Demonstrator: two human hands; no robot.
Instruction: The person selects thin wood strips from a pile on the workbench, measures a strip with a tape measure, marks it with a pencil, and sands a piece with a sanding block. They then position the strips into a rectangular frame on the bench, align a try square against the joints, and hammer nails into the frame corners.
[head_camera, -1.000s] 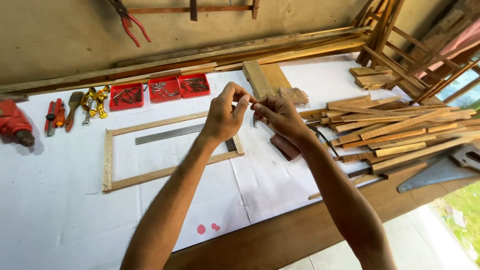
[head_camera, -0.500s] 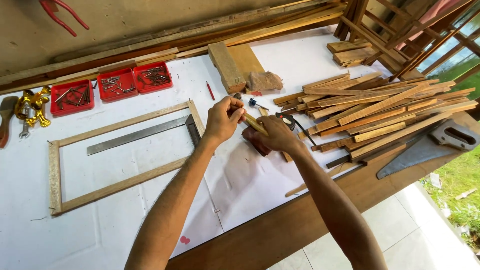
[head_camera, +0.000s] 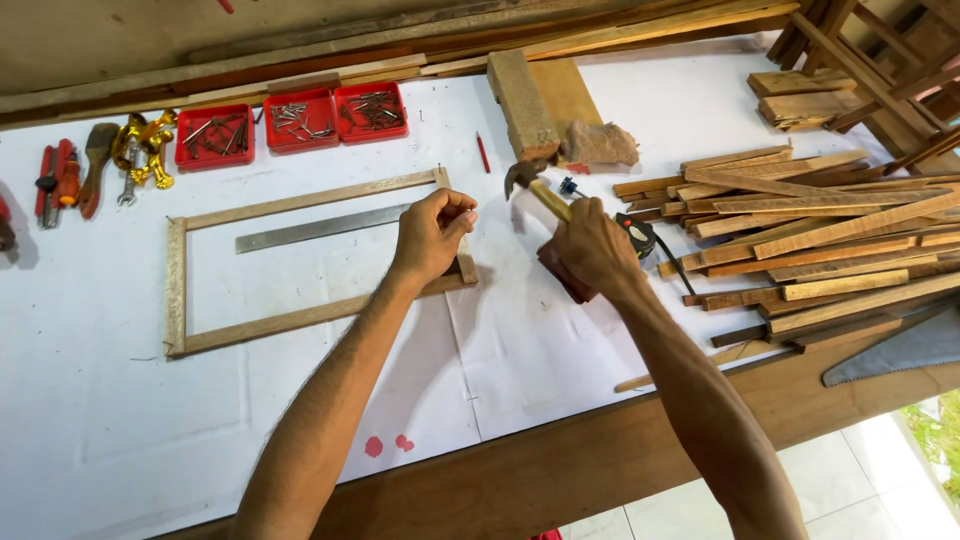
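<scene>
- We see a workbench covered with a white sheet (head_camera: 120, 420), its bare wooden edge running along the near side.
- At the right of the bench lies a loose stack of wooden slats (head_camera: 820, 240), and near its lower edge a hand saw's blade (head_camera: 900, 355) rests on the bare wood.
- A rectangular wooden frame (head_camera: 176, 290) lies flat on the sheet, left of centre, with a steel ruler (head_camera: 310, 228) lying inside it near the top rail.
- Our left hand (head_camera: 432, 235) sits over the frame's right end, its fingers curled in with thumb and fingertips pinched together; whether something small is held there we cannot tell.
- Our right hand (head_camera: 590, 248) is closed around the handle of a claw hammer (head_camera: 528, 180), just right of the frame; the head points up and to the left, well apart from the left hand.
- A dark reddish block (head_camera: 562, 275) shows under the right hand, and a tape measure (head_camera: 640, 235) lies just beside it.
- A wooden block (head_camera: 522, 105) stands at the far edge with a crumpled brown rag (head_camera: 600, 145) next to it.
- Three red trays of nails (head_camera: 290, 120) sit in a row at the back, left of the block.
- A red pencil (head_camera: 484, 152) lies between the trays and the block.
</scene>
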